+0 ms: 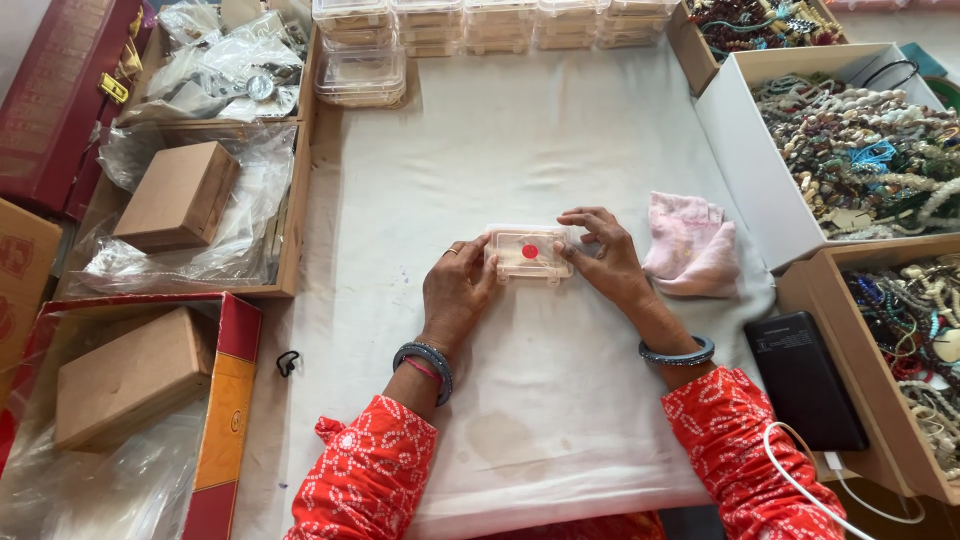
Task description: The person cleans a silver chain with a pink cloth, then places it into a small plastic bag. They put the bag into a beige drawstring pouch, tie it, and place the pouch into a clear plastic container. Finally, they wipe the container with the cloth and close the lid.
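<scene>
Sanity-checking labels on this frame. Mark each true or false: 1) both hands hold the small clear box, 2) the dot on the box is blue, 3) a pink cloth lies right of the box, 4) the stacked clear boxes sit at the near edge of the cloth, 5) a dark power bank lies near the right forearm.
1) Both the left hand and the right hand hold the small clear box: true.
2) False: the dot is red.
3) The pink cloth lies right of the box: true.
4) False: the stacked clear boxes sit at the far edge.
5) The dark power bank lies near the right forearm: true.
</scene>
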